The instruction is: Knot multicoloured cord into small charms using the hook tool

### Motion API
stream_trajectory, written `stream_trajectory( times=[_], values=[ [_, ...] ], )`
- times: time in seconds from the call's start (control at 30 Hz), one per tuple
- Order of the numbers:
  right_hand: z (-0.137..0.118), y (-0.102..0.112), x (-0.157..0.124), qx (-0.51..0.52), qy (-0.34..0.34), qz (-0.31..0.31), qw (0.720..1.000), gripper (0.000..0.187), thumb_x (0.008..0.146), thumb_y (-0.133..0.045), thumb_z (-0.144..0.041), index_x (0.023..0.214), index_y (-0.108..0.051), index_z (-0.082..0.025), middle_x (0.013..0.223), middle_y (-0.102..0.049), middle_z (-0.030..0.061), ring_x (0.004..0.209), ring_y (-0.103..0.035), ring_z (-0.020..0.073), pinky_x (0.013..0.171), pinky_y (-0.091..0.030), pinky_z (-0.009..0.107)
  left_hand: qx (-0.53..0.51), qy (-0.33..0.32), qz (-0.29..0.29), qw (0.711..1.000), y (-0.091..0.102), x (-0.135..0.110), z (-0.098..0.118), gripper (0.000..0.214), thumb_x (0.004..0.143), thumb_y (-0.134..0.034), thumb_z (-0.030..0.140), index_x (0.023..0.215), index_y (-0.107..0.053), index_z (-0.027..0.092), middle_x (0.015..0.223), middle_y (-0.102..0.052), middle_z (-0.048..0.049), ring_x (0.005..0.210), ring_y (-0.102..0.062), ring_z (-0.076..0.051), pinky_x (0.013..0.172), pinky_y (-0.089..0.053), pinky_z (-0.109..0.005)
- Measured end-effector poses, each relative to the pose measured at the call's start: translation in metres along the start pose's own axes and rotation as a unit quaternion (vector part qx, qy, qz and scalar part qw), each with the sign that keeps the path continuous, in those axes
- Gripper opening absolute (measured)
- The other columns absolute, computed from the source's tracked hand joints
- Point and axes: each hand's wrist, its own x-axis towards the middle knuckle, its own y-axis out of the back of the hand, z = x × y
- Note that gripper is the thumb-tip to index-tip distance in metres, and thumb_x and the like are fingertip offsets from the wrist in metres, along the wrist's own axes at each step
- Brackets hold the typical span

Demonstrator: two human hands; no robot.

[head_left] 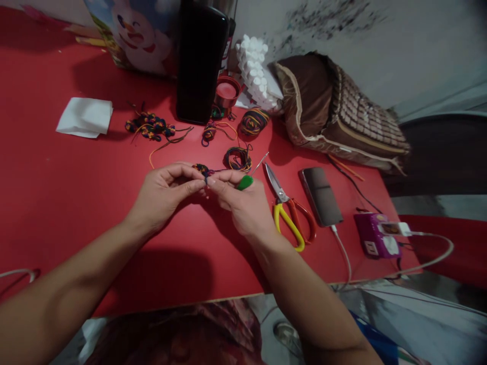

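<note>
My left hand (167,190) pinches a small crocheted piece (200,168) of dark multicoloured yarn between thumb and fingertips. Meeting it at the same piece, my right hand (238,197) has its thumb and forefinger closed on the work. A crochet hook (245,182) with a green handle rests in my right hand, its thin metal shaft pointing up and right. Yarn runs from the piece toward a loose coil (238,158). Beyond lie a wound yarn ball (254,121), a smaller yarn bundle (209,133) and a finished-looking crocheted cluster (150,125) with loose tails.
Scissors (283,197) with yellow and red handles lie right of my right hand, beside a charging phone (321,196). A purple box with a plug (376,235) sits near the right edge. Behind stand an upright black phone (201,63) and a brown cushion (342,106); folded paper (85,117) lies left.
</note>
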Motion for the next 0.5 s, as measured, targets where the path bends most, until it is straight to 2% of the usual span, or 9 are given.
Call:
stream_trajectory(
  times=[0.13, 0.27, 0.4, 0.5],
  values=[
    [0.0018, -0.0012, 0.0003, 0.008, -0.006, 0.006, 1.0, 0.024, 0.079, -0.083, -0.041, 0.082, -0.075, -0.018, 0.06, -0.055, -0.0063, 0.052, -0.038, 0.0066, 0.049, -0.031, 0.024, 0.042, -0.001, 0.01, 0.999, -0.0031, -0.0025, 0.002, 0.013, 0.078, -0.086, 0.024, 0.078, -0.074, 0.018, 0.08, -0.071, -0.0008, 0.072, -0.069, -0.013, 0.072, -0.059, -0.025],
    [-0.0007, -0.002, -0.0007, 0.006, 0.002, 0.007, 1.0, 0.022, 0.084, -0.078, -0.04, 0.086, -0.074, -0.018, 0.057, -0.047, -0.0087, 0.05, -0.035, 0.0063, 0.05, -0.031, 0.024, 0.03, 0.02, 0.02, 0.999, -0.0031, -0.0014, 0.0027, 0.016, 0.081, -0.084, 0.025, 0.079, -0.07, 0.019, 0.072, -0.073, -0.0014, 0.067, -0.068, -0.013, 0.068, -0.058, -0.024],
    [-0.005, -0.0049, -0.0055, -0.099, 0.083, 0.062, 0.99, 0.015, 0.085, -0.076, -0.031, 0.093, -0.072, -0.02, 0.054, -0.042, -0.0107, 0.05, -0.036, 0.0073, 0.052, -0.034, 0.024, 0.007, 0.023, 0.027, 0.999, -0.0018, 0.0013, 0.0024, 0.017, 0.08, -0.085, 0.027, 0.08, -0.07, 0.019, 0.073, -0.074, -0.0017, 0.068, -0.07, -0.014, 0.069, -0.058, -0.025],
    [-0.0047, -0.0086, -0.0089, -0.16, 0.114, 0.057, 0.979, 0.012, 0.085, -0.074, -0.029, 0.09, -0.069, -0.021, 0.054, -0.042, -0.011, 0.05, -0.038, 0.008, 0.054, -0.037, 0.025, 0.008, 0.031, 0.033, 0.999, -0.0016, 0.0021, 0.0021, 0.018, 0.078, -0.086, 0.025, 0.078, -0.07, 0.018, 0.069, -0.072, -0.0001, 0.06, -0.065, -0.011, 0.058, -0.05, -0.02]
  ],
)
